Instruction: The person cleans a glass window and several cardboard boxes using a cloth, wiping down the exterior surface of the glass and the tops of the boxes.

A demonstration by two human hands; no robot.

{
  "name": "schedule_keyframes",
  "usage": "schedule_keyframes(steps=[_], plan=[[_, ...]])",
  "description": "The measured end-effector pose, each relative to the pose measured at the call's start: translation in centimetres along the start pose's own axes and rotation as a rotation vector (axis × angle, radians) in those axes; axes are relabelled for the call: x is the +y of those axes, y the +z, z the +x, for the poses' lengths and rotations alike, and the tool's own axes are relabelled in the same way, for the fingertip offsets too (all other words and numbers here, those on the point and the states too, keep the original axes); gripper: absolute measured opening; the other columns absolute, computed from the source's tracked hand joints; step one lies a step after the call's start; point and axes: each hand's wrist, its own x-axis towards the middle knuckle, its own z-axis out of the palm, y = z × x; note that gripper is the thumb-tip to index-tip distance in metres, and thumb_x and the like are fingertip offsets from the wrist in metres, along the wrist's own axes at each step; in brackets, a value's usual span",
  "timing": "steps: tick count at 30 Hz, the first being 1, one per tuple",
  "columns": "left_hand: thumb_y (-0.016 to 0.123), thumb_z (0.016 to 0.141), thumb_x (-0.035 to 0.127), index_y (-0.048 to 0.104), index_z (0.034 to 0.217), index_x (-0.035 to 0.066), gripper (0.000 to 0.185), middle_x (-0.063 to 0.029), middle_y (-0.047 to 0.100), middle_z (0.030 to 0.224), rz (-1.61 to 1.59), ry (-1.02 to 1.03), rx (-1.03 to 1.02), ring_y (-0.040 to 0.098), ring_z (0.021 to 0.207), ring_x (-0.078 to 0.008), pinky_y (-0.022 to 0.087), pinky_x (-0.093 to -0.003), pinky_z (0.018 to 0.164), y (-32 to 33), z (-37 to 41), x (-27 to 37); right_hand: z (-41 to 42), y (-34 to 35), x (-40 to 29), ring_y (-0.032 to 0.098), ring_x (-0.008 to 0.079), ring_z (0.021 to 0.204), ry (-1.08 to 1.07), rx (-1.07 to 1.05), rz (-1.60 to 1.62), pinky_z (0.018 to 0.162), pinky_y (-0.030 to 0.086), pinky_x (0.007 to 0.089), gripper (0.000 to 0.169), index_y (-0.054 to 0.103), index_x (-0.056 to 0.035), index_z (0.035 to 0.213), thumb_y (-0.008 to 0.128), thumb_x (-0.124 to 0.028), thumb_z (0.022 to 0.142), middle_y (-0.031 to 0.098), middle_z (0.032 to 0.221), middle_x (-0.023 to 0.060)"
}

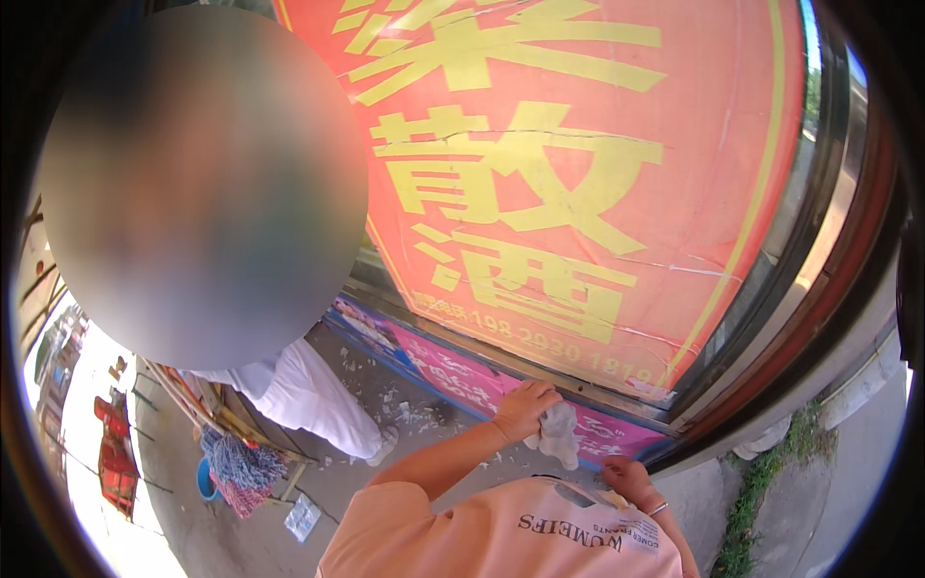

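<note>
My left hand point(526, 408) holds a crumpled grey cloth point(558, 435) against the lower window frame point(506, 357), at the top of a pink printed banner point(448, 376). Lower down, near the banner's right end, is my right hand point(627, 477), with a bracelet on its wrist. Its fingers are curled, and whether they grip anything is unclear. Above both hands a large red poster point(715, 188) with yellow characters covers the window pane, its surface creased and cracked.
At the left stands another person, in white trousers point(311, 390). Near that person are a wooden stand point(209, 401), a blue bucket point(209, 480), a mop head point(242, 462) and a plastic packet point(302, 517). White scraps point(408, 412) litter the floor. Grass point(751, 491) grows at the right.
</note>
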Motion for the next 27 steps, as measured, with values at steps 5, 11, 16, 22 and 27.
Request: schedule_keyframes(steps=[5, 11, 16, 22, 27], plan=[[0.066, 0.059, 0.008, 0.056, 0.108, 0.013, 0.050, -0.0089, 0.057, 0.102, -0.323, -0.365, 0.172, 0.054, 0.099, -0.0282, 0.045, -0.0352, 0.084, -3.5, -3.4, -2.8, 6.8, 2.9, -8.0, 0.061, 0.0270, 0.089, -0.227, -0.166, -0.014, 0.075, 0.049, 0.0362, 0.053, 0.052, -0.0035, 0.114, 0.071, -0.028, 0.071, 0.061, 0.102, 0.0160], [0.068, 0.062, 0.017, 0.052, 0.116, 0.013, 0.057, -0.0113, 0.056, 0.111, -0.420, -0.511, 0.070, 0.054, 0.103, -0.0287, 0.044, -0.0347, 0.087, -8.1, -7.3, -6.0, 14.9, 9.4, -13.4, 0.060, 0.0365, 0.086, -0.501, -0.268, -0.187, 0.073, 0.048, 0.0419, 0.034, 0.058, -0.0034, 0.102, 0.063, -0.020, 0.073, 0.061, 0.089, 0.0194], [0.068, 0.066, 0.038, 0.044, 0.127, 0.015, 0.069, -0.0121, 0.054, 0.117, -0.357, -0.712, -0.123, 0.054, 0.105, -0.0275, 0.042, -0.0357, 0.088, -13.4, -13.4, -10.6, 17.0, 11.1, -19.1, 0.058, 0.0391, 0.081, -0.532, -0.284, -0.232, 0.069, 0.046, 0.0431, 0.021, 0.059, -0.0016, 0.091, 0.053, -0.015, 0.076, 0.059, 0.084, 0.0225], [0.065, 0.075, 0.036, 0.062, 0.102, 0.009, 0.039, -0.0103, 0.061, 0.095, -0.525, -0.878, -0.118, 0.056, 0.090, -0.0225, 0.043, -0.0328, 0.080, -12.5, -19.2, -16.4, 21.3, 16.3, -16.9, 0.058, 0.0259, 0.074, -0.306, -0.540, 0.296, 0.065, 0.044, 0.0365, 0.016, 0.056, -0.0007, 0.092, 0.048, -0.011, 0.082, 0.057, 0.077, 0.0173], [0.066, 0.077, 0.016, 0.062, 0.084, 0.002, 0.017, -0.0020, 0.055, 0.075, -1.129, -0.807, 0.059, 0.050, 0.073, -0.0125, 0.040, -0.0288, 0.067, -14.5, -17.8, -15.6, 20.9, 18.5, -18.0, 0.057, 0.0211, 0.095, -0.188, -0.417, 0.342, 0.083, 0.045, 0.0333, 0.030, 0.054, -0.0036, 0.113, 0.047, -0.016, 0.086, 0.060, 0.100, 0.0126]])
